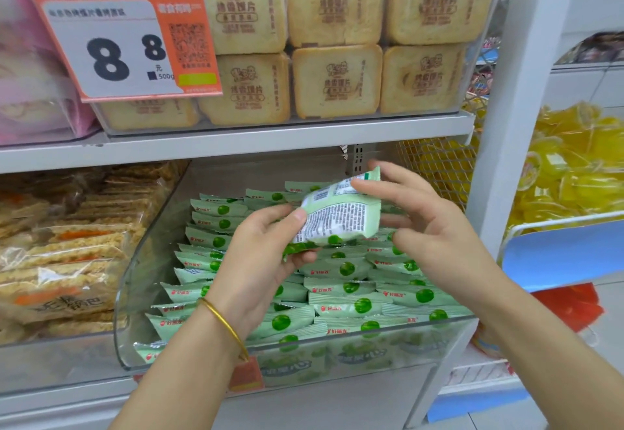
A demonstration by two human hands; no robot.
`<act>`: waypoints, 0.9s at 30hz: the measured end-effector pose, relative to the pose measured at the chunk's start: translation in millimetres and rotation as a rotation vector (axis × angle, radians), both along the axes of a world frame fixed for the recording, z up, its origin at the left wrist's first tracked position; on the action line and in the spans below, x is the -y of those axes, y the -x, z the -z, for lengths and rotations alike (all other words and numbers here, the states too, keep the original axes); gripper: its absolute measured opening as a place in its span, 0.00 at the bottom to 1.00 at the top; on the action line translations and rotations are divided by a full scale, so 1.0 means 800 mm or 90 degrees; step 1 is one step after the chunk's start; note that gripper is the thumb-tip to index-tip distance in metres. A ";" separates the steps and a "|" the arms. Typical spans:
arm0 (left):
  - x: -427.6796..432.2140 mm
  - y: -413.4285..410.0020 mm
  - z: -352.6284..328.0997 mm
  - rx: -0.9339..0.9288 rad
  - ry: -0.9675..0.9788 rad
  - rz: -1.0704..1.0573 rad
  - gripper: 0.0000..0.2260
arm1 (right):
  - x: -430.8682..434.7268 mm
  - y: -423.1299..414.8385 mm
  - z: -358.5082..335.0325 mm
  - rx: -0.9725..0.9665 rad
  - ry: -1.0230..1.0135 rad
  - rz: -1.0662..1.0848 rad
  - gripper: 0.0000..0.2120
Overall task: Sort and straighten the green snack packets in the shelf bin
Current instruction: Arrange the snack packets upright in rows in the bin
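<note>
A clear plastic shelf bin (pixel 141 281) on the lower shelf holds several pale green snack packets (pixel 351 289) with green fruit prints, lying in rough overlapping rows. Above them I hold a small bunch of the green packets (pixel 341 217), printed back side facing me. My left hand (pixel 260 260), with a gold bangle on the wrist, grips the bunch's lower left end between thumb and fingers. My right hand (pixel 422 223) pinches its upper right edge with thumb and fingertips.
Toast-like cracker packs (pixel 334 41) fill the bin on the upper shelf, behind a price tag (pixel 125 44). Brown rice-cracker bars (pixel 67 247) sit left of the green bin. A white shelf post (pixel 516 108) stands at the right, with yellow jelly cups (pixel 574 166) beyond it.
</note>
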State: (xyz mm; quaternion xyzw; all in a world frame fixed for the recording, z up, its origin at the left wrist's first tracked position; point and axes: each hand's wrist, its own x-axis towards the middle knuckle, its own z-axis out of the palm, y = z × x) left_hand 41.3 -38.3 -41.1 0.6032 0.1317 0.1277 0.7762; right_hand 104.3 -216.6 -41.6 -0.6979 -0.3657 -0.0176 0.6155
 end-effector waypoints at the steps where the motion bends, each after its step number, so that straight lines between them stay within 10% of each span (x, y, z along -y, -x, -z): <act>1: 0.000 -0.003 0.001 -0.008 -0.001 0.010 0.14 | 0.002 0.000 0.000 0.063 0.037 0.014 0.32; 10: 0.019 -0.025 0.000 -0.014 -0.058 0.059 0.13 | 0.018 -0.016 0.011 0.453 0.188 0.243 0.15; 18: 0.018 -0.047 0.016 0.059 -0.744 0.006 0.21 | 0.026 -0.016 0.006 0.587 0.276 0.430 0.10; 27: 0.019 -0.054 0.023 -0.074 -0.917 0.080 0.18 | 0.024 -0.024 0.002 0.584 0.287 0.531 0.07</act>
